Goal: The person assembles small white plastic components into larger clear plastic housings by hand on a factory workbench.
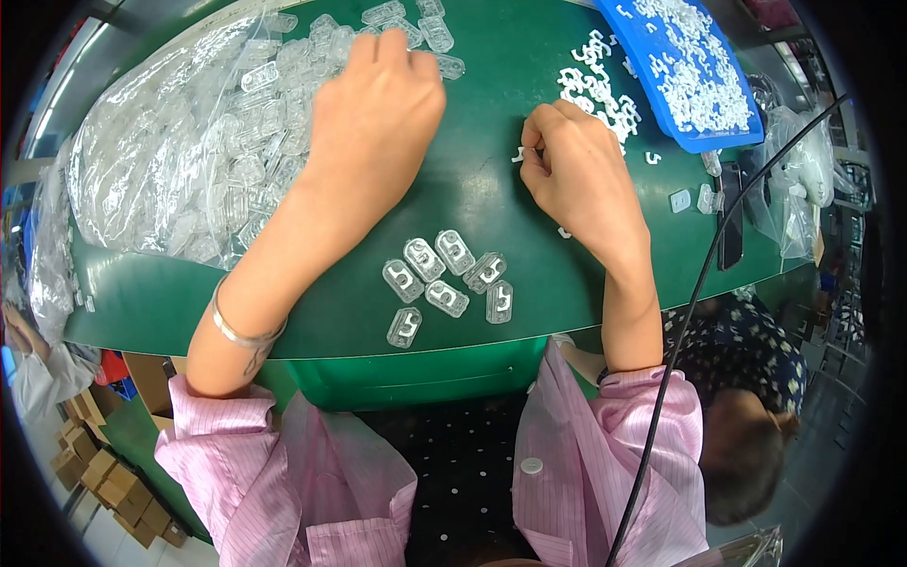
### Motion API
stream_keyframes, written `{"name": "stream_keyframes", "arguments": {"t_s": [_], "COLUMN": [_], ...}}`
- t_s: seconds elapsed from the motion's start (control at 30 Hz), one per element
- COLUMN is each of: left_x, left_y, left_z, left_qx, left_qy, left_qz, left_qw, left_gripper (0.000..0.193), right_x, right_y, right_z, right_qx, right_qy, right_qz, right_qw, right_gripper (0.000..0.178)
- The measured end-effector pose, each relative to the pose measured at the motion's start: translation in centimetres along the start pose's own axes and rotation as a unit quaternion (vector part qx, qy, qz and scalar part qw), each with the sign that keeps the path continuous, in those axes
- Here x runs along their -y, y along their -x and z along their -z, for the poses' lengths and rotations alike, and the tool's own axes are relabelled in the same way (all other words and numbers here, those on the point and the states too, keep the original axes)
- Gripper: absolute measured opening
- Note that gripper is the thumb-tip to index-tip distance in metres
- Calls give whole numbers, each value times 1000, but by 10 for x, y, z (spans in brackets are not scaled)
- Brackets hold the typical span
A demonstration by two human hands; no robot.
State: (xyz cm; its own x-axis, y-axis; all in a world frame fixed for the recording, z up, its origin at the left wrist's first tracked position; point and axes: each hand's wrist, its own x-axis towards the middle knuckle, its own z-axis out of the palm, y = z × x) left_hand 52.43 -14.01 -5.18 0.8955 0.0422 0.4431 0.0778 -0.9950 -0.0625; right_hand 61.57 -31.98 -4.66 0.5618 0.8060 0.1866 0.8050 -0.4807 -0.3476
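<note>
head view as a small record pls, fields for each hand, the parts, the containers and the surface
left hand: at a heap of clear cases, fingertips hidden
right hand: thumb and forefinger together beside a white hook, grip unclear
near edge: seven filled cases, each with a white hook
right side: loose hooks, blue tray holding more
left side: clear bag
surface: green table
</note>
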Motion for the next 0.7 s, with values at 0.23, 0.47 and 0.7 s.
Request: {"name": "stream_keyframes", "arguments": {"t_s": [0.23,0.47,0.7], "left_x": [-4,-12,-20], "left_y": [-4,38,58], "left_z": [1,34,31], "left_qx": [-19,80,81], "left_qy": [26,567,721], "left_qz": [-39,242,325], "left_qw": [999,783,607], "left_gripper": [18,22,24], "right_x": [2,13,33], "right_y": [-5,-2,5], "right_z": [18,22,-2], "right_qx": [9,46,36], "right_qy": [-333,-551,-585], "right_qz": [-112,-135,-75], "right_qw": [936,822,807], "right_gripper": [9,8,8]}}
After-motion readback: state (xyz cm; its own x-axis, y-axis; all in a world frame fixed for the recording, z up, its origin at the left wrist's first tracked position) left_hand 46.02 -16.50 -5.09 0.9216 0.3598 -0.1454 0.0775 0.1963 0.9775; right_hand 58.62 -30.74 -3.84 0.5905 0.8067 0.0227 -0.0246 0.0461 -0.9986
